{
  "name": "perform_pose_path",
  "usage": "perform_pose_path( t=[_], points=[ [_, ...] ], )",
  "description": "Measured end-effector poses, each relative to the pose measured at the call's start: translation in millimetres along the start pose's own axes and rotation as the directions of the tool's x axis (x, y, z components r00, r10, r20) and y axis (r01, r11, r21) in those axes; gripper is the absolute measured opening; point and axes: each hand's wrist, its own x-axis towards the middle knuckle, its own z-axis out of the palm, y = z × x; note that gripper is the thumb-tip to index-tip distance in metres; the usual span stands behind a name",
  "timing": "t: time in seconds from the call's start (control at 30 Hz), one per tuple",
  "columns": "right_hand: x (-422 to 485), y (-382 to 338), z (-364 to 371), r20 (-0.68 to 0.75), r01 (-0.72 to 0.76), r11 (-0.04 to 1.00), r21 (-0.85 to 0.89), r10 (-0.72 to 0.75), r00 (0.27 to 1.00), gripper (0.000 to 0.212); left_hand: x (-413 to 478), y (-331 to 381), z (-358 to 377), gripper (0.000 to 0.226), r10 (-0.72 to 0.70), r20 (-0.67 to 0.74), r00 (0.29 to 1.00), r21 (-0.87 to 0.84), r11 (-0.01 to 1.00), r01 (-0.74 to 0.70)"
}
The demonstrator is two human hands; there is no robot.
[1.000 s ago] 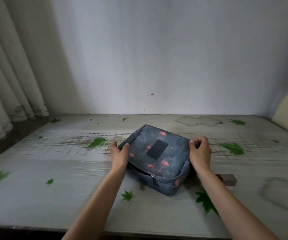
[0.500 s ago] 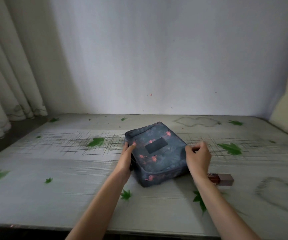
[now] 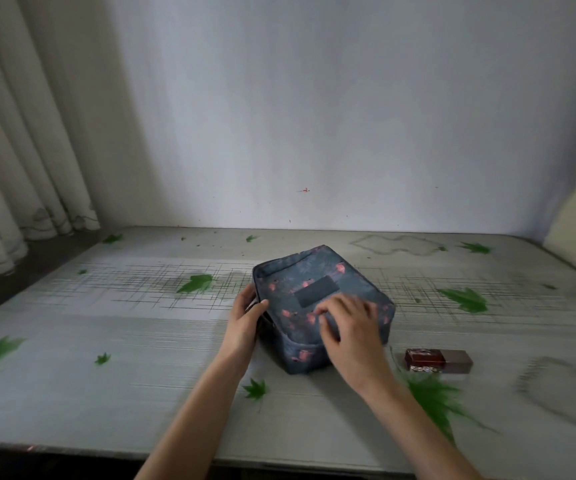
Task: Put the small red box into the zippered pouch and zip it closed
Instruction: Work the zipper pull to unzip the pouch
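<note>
On the counter [image 3: 113, 393] I've got the zippered pouch [image 3: 317, 289] lying flat, dark blue with pink birds. My left hand [image 3: 246, 318] cups its left side, fingers curled against the fabric. My right hand [image 3: 349, 332] lies spread on top, blurred, gripping nothing I can see. Small red box [image 3: 437, 361] sits on the counter just right of the pouch, untouched.

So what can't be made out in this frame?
- Head view: the zipper of the pouch, covered by the left hand and right hand.
- Pouch contents: fabric hides them.
- Right hand's fingers: motion-blurred.
- Small red box: label too small.
</note>
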Motion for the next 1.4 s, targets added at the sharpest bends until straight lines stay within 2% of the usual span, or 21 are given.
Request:
perform_pose_path(
  t=[0.2,0.33,0.43,0.5,0.57,0.67,0.77,1.0,1.27,1.4],
  points=[
    [6,-33,16,0.202,0.218,0.976,-0.014,-0.21,0.957,0.021,-2,4,-7,0.035,0.138,0.08,0.987,0.244,0.958,-0.153],
    [9,-43,23,0.288,0.275,0.953,-0.129,-0.23,0.93,0.029,-3,3,-10,0.041,0.168,0.113,0.979,0.39,0.899,-0.199],
    [12,-47,28,0.312,0.292,0.937,-0.193,-0.223,0.923,0.029,-2,3,-12,0.044,0.149,0.126,0.981,0.373,0.909,-0.186],
    [15,-48,30,0.311,0.274,0.938,-0.21,-0.202,0.929,0.027,-2,2,-12,0.049,0.155,0.112,0.981,0.357,0.915,-0.186],
    [17,-49,32,0.3,0.247,0.947,-0.207,-0.179,0.937,0.025,-1,0,-11,0.051,0.168,0.111,0.98,0.413,0.889,-0.199],
    [17,-47,34,0.281,0.245,0.948,-0.201,-0.183,0.942,0.022,2,-3,-13,0.042,0.196,0.143,0.97,0.546,0.802,-0.242],
    [17,-44,34,0.277,0.264,0.945,-0.19,-0.207,0.939,0.021,6,-3,-15,0.036,0.227,0.147,0.963,0.588,0.762,-0.27],
    [17,-41,33,0.264,0.276,0.954,-0.119,-0.238,0.935,0.02,11,-5,-16,0.034,0.222,0.168,0.961,0.55,0.788,-0.278],
    [18,-45,29,0.198,0.152,0.988,0.018,-0.152,0.968,0.011,12,-10,-17,0.026,0.233,0.137,0.963,0.587,0.763,-0.269],
    [18,-43,26,0.184,0.144,0.988,0.053,-0.151,0.971,0.006,8,-8,-15,0.025,0.25,0.113,0.962,0.59,0.762,-0.268]
  ],
)
